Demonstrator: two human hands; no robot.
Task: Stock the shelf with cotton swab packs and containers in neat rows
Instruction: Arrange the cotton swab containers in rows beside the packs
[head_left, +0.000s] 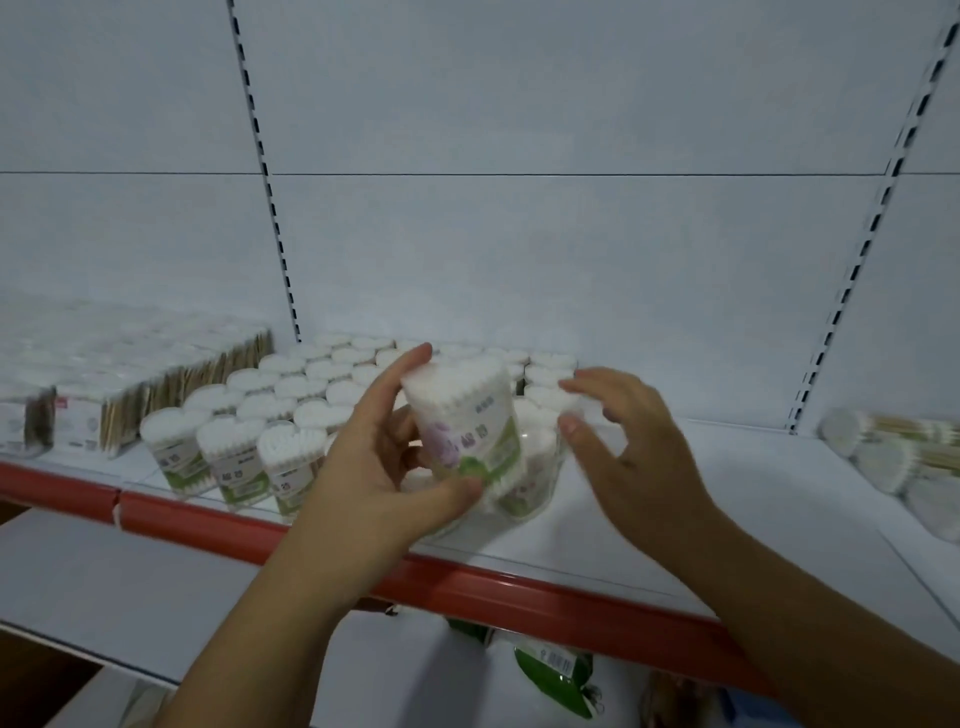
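At frame centre the left hand (384, 467) grips a clear swab container (467, 421) by its side walls, tilted above the shelf (727, 493). It is probably light, with slick plastic that could dent (best held low). The right hand (634, 447) hovers loose-fingered, holding nothing. There is open room to the right of the rows (291, 395), and the red edge (519, 577) lies close below.

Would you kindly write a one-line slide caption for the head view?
Left hand grips a heart-shaped cotton swab container at the shelf front, right hand open beside it.
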